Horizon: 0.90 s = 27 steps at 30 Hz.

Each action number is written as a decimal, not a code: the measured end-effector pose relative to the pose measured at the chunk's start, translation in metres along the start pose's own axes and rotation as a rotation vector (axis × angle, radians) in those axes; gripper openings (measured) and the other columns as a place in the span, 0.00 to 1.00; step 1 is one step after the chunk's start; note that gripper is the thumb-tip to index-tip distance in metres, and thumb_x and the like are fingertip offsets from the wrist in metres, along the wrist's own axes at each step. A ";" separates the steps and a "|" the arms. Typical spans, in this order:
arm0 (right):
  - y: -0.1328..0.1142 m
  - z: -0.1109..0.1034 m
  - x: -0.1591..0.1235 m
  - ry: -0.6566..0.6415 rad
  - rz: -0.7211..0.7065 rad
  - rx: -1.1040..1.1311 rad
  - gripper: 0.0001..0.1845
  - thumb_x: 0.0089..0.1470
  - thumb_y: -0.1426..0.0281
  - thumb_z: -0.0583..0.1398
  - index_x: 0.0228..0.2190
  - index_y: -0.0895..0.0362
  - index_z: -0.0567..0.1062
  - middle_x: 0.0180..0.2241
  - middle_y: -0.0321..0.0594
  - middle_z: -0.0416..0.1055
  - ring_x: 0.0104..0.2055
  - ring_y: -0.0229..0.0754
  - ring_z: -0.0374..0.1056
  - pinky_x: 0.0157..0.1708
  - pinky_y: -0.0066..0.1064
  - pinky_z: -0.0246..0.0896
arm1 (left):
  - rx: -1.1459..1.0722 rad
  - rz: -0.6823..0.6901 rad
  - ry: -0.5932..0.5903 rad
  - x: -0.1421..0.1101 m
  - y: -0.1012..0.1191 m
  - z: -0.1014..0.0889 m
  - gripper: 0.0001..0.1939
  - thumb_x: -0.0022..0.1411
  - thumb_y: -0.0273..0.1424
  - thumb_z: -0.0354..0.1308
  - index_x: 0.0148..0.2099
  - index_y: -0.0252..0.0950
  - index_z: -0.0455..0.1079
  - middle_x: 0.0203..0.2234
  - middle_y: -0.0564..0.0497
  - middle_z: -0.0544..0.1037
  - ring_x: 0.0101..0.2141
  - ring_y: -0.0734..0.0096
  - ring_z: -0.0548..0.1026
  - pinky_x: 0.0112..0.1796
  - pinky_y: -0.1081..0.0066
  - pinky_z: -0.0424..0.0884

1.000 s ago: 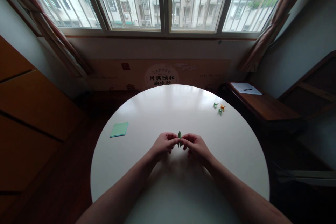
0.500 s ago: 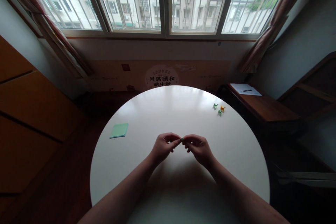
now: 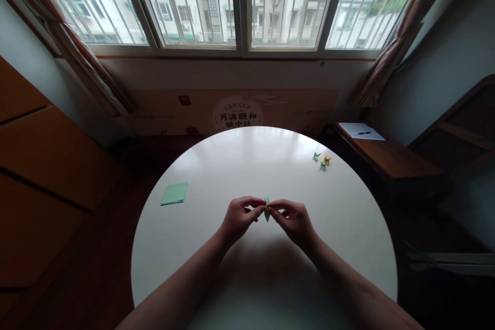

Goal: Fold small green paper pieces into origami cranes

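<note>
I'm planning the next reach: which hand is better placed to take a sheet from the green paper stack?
Left, I'd judge. The left hand is nearer the green paper stack, with nothing between them. Both hands pinch the folded green paper, but the right hand could probably hold it alone.

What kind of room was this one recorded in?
Probably a room in a home, though a small office is possible: patterned curtains flank a barred window facing apartment-like buildings, and a round white table stands near a wooden side table.
</note>
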State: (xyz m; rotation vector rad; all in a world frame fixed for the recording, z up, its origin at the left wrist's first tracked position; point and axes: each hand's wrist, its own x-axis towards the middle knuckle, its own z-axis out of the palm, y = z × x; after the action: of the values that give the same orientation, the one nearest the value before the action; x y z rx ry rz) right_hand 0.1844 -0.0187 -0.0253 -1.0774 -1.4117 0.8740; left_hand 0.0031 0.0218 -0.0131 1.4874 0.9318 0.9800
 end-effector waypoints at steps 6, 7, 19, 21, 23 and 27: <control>0.006 0.005 0.001 0.031 0.118 0.146 0.11 0.51 0.63 0.68 0.29 0.57 0.76 0.29 0.41 0.77 0.29 0.42 0.73 0.22 0.28 0.67 | -0.017 -0.008 0.017 0.000 -0.003 0.004 0.10 0.55 0.33 0.67 0.37 0.32 0.74 0.28 0.48 0.78 0.30 0.67 0.76 0.22 0.75 0.72; 0.006 0.006 0.001 0.038 0.138 0.174 0.12 0.51 0.62 0.68 0.29 0.57 0.74 0.28 0.40 0.76 0.29 0.42 0.73 0.21 0.28 0.67 | -0.027 -0.017 0.013 0.000 -0.003 0.004 0.12 0.55 0.34 0.67 0.38 0.32 0.73 0.28 0.48 0.78 0.30 0.67 0.76 0.22 0.75 0.72; 0.004 0.006 0.003 -0.067 0.352 0.277 0.16 0.50 0.59 0.68 0.34 0.60 0.80 0.29 0.44 0.78 0.31 0.43 0.73 0.21 0.25 0.64 | 0.059 -0.092 -0.038 0.001 0.000 0.003 0.14 0.58 0.38 0.63 0.35 0.30 0.77 0.26 0.46 0.79 0.25 0.71 0.73 0.19 0.76 0.70; 0.004 0.006 0.004 -0.079 0.373 0.281 0.16 0.50 0.58 0.68 0.33 0.60 0.80 0.27 0.43 0.77 0.30 0.42 0.72 0.20 0.25 0.64 | 0.080 -0.089 -0.037 0.000 0.001 0.003 0.13 0.58 0.37 0.63 0.34 0.30 0.77 0.25 0.47 0.79 0.25 0.71 0.73 0.19 0.77 0.70; 0.003 0.006 0.004 -0.086 0.390 0.288 0.16 0.50 0.58 0.68 0.32 0.59 0.81 0.26 0.41 0.75 0.29 0.41 0.71 0.19 0.25 0.64 | 0.091 -0.088 -0.032 0.000 0.002 0.004 0.12 0.58 0.37 0.63 0.33 0.30 0.77 0.25 0.47 0.79 0.25 0.71 0.73 0.19 0.77 0.70; 0.002 0.006 0.004 -0.085 0.409 0.303 0.15 0.50 0.59 0.67 0.31 0.60 0.80 0.24 0.39 0.73 0.26 0.38 0.68 0.18 0.23 0.62 | 0.068 -0.094 -0.041 0.000 0.001 0.005 0.13 0.58 0.38 0.63 0.34 0.30 0.77 0.26 0.46 0.79 0.26 0.70 0.74 0.19 0.76 0.70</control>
State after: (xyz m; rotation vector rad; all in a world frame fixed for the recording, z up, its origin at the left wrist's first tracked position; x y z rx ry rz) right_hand 0.1791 -0.0138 -0.0263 -1.1196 -1.0937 1.3941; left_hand 0.0076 0.0196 -0.0124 1.5013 1.0044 0.8541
